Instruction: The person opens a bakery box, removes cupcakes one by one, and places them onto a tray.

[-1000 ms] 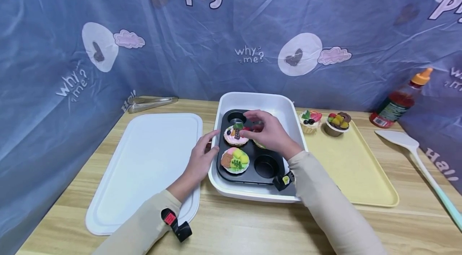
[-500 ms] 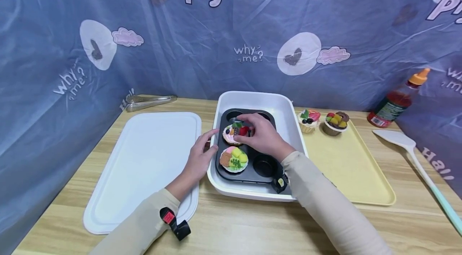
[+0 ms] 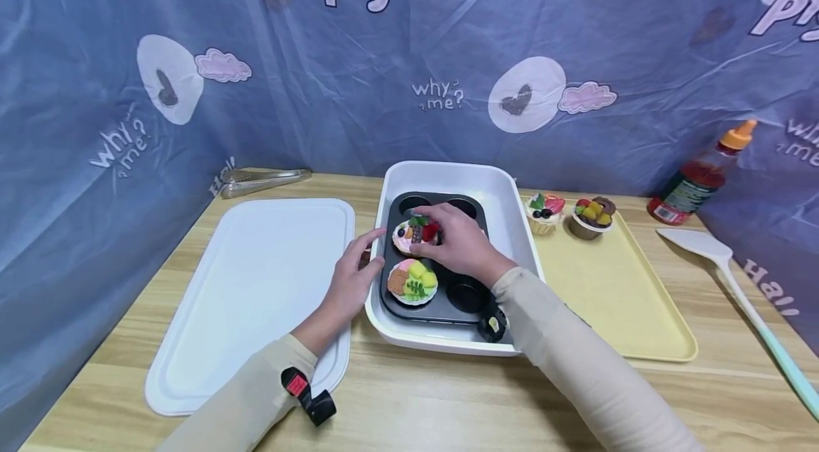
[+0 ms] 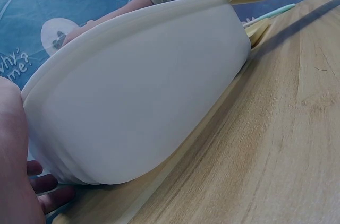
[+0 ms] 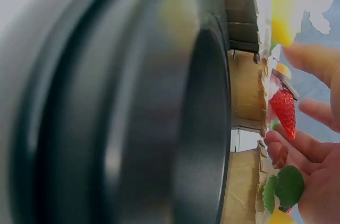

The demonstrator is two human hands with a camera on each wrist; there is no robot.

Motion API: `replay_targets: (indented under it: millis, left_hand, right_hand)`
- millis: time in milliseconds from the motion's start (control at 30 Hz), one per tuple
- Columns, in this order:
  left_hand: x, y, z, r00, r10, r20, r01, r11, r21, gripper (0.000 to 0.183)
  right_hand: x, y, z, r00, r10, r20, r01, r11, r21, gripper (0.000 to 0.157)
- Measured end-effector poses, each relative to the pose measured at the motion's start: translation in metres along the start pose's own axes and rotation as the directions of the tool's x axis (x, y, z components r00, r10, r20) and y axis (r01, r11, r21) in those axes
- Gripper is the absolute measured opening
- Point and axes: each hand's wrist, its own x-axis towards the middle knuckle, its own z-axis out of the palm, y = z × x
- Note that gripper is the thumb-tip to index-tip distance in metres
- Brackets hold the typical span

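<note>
In the head view, my right hand (image 3: 457,239) reaches over a black muffin tin (image 3: 441,313). Its thumb and fingers curl round a pink-topped toy cupcake (image 3: 403,239) in the left middle cup. The right wrist view shows a strawberry (image 5: 284,111) on that cupcake, between thumb and fingers. A leaf-topped cupcake (image 5: 244,187) sits under the palm, hidden in the head view. A fruit-topped cupcake (image 3: 412,281) fills the front left cup. My left hand (image 3: 348,278) rests against the outer left wall of the white tub (image 3: 435,345) holding the tin, fingers loosely extended.
A white tray (image 3: 256,281) lies left, with metal tongs (image 3: 262,182) behind it. A yellow tray (image 3: 621,288) at right bears a berry cupcake (image 3: 544,212) and a chocolate cupcake (image 3: 591,216). Beyond are a sauce bottle (image 3: 697,175) and a spatula (image 3: 742,296).
My right hand has moved slightly left from the middle right cup onto the pink-topped cupcake, covering more of it. My left hand stays against the tub.
</note>
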Motion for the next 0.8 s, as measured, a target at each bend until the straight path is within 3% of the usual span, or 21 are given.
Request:
replay_targets:
  millis: [800]
  left_hand:
    - [0.0007, -0.0023, 0.0004, 1.0, 0.015, 0.01, -0.015, 1.0, -0.016, 0.053]
  right_hand:
    - [-0.0003, -0.0029, 0.0086, 0.999, 0.032, -0.044, -0.036, 0.994, -0.106, 0.061]
